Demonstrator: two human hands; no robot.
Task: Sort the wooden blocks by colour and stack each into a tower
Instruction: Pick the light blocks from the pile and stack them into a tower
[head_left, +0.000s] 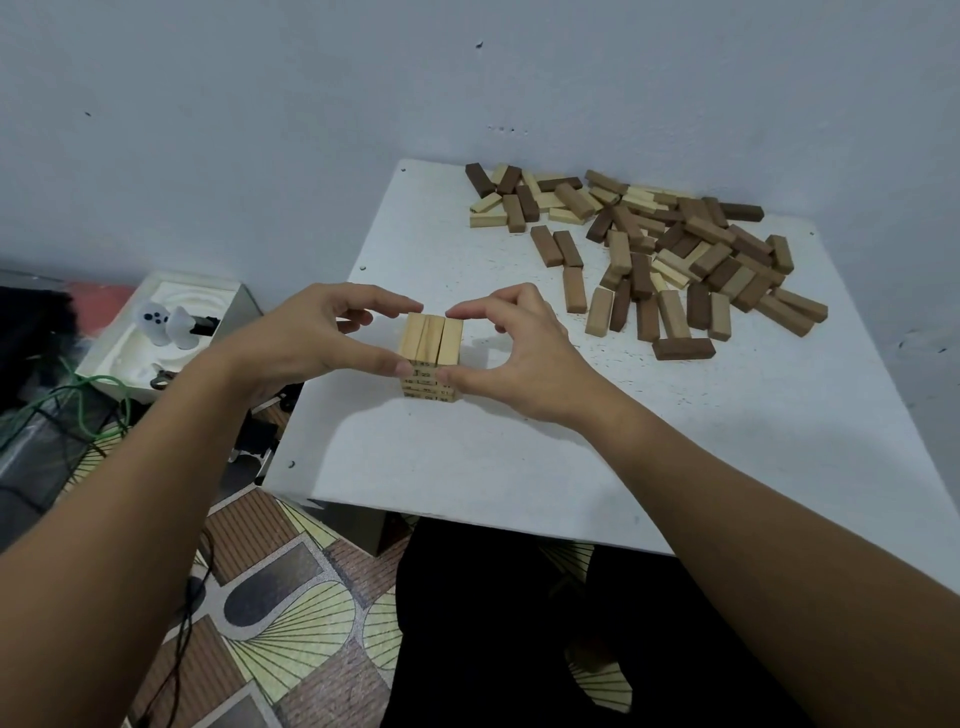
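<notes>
dark printed marks on the near side faces of the pale block tower (430, 358), between both thumbs, too small and blurred to read

One pale block tower (430, 358), three blocks in top layer; one loose block pile (670, 254), count unclear.
</notes>
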